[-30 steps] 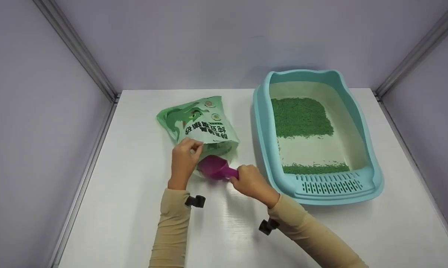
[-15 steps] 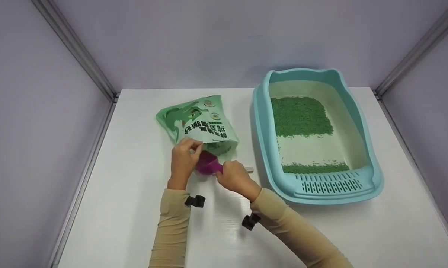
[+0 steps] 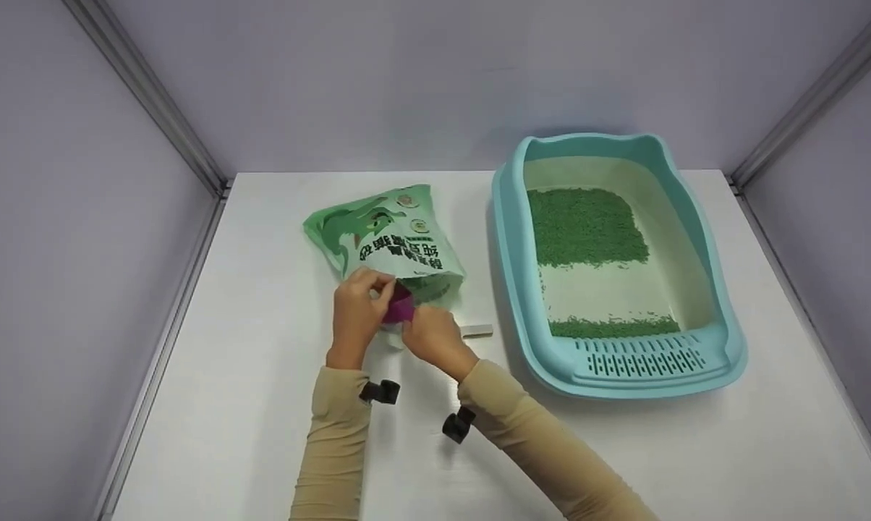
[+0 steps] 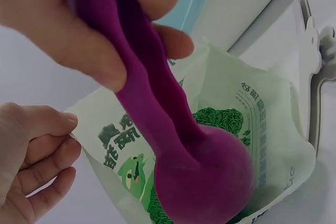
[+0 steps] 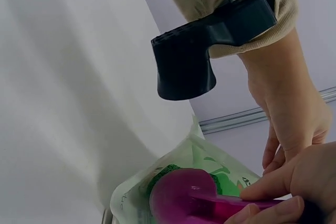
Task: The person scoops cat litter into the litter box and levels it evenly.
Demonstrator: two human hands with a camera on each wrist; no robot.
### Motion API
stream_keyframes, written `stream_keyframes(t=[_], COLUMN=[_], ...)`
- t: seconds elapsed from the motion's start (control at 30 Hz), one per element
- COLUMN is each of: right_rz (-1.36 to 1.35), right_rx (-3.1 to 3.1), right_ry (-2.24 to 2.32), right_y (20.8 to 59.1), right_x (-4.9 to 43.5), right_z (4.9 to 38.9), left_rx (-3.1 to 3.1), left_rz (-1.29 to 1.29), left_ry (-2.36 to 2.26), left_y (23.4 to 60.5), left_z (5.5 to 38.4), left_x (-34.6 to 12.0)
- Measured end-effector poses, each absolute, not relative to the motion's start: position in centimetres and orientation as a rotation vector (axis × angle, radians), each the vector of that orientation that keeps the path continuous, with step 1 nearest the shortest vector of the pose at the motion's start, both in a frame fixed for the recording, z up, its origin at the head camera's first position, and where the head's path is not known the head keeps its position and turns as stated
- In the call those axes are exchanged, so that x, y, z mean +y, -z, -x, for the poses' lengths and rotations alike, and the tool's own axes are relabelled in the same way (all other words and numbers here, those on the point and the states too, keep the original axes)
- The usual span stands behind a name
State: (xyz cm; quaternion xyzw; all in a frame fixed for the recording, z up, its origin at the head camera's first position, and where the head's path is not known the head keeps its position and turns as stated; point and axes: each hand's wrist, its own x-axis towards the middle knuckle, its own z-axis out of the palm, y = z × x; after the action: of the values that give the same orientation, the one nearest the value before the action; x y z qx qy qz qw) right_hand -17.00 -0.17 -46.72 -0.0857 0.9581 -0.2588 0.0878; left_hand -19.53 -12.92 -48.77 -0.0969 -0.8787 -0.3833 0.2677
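A green-and-white printed bag (image 3: pixel 399 228) lies on the table, its mouth towards me. My left hand (image 3: pixel 356 307) pinches the edge of that mouth between thumb and fingers. Gripped by its handle in my right hand (image 3: pixel 435 334) is a purple scoop (image 3: pixel 401 310). In the left wrist view the scoop's rounded bowl (image 4: pixel 207 177) sits at the bag's mouth, over green pellets (image 4: pixel 218 119) inside. The right wrist view has the scoop (image 5: pixel 181 195) against the same mouth. What lies in the bowl is hidden.
To the right stands a blue litter box (image 3: pixel 508 231) with green pellets (image 3: pixel 587 228) at its far end and a strip by its slotted front. A pale bar-shaped piece (image 3: pixel 477 331) lies between my right hand and the box. Walls enclose the table's back and sides.
My right hand has carried the scoop leftwards and slightly away from me, to the bag's mouth. The pale bar has come into view behind it. The left hand stays in place.
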Motion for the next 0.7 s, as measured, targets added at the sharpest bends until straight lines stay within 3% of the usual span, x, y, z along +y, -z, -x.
stream_keyframes(t=[0.43, 0.7], right_rz=[0.077, 0.115], right_rx=[2.939, 2.985], right_ry=[0.81, 0.873], right_y=[49.8, 50.6], right_x=[-1.7, -2.0], right_z=[17.9, 18.0], left_rx=[-2.36, -2.333], left_rz=[0.279, 0.309], left_ry=[1.036, 1.015], left_y=[49.0, 49.2], left_z=[19.4, 19.5], left_x=[-13.0, -13.0])
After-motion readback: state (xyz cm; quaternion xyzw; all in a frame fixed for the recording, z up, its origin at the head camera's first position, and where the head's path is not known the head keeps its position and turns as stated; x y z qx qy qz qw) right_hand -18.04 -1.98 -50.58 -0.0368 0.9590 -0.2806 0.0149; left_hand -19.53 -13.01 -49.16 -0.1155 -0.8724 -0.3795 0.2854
